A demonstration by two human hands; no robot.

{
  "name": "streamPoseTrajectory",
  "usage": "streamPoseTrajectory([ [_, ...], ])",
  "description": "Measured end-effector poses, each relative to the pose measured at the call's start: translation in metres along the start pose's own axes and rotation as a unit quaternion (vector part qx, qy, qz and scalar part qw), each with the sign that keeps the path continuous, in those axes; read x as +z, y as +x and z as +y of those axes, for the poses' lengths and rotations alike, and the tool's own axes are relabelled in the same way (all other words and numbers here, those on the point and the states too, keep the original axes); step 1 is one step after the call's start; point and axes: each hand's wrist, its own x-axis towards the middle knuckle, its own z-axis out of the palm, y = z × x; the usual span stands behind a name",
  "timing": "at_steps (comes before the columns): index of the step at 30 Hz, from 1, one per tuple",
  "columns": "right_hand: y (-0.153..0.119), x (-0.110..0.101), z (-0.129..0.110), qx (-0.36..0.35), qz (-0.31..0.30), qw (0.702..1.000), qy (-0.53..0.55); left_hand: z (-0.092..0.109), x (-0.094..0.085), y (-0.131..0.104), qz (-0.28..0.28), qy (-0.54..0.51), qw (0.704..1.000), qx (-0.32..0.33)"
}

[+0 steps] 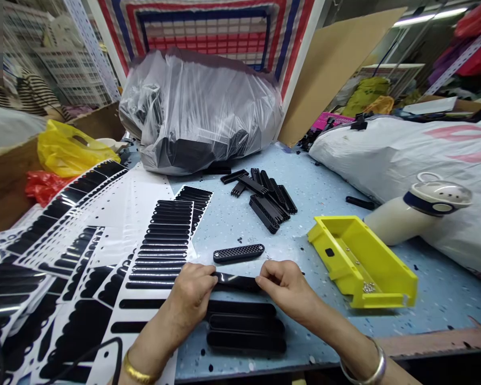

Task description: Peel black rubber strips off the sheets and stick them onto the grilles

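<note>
A glossy black strip (237, 281) is stretched between my two hands above the blue speckled table. My left hand (194, 291) pinches its left end, and my right hand (281, 282) pinches its right end. Just behind it lies a black piece with a lattice pattern (239, 253). Nearer to me, several smooth black bars (245, 323) are lined up one in front of another. Sheets of black strips (160, 243) on white backing lie left of my left hand.
A yellow bin (363, 262) with small metal parts stands at right, beside a bottle (409, 211). Loose black pieces (264, 198) lie behind the lattice piece. A large plastic-wrapped bundle (212, 112) sits at the back. A person in a striped sleeve (38, 93) is at far left.
</note>
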Motion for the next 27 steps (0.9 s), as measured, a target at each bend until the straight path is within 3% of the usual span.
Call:
streamPoseTrajectory([
  [10,0.004,0.013,0.018,0.032,0.003,0.995,-0.093,-0.001,0.001,-0.002,0.004,0.007,1.0,0.006],
  [27,0.007,0.003,0.001,0.013,-0.038,0.972,-0.231,0.0,0.001,-0.003,-0.017,0.009,1.0,-0.015],
])
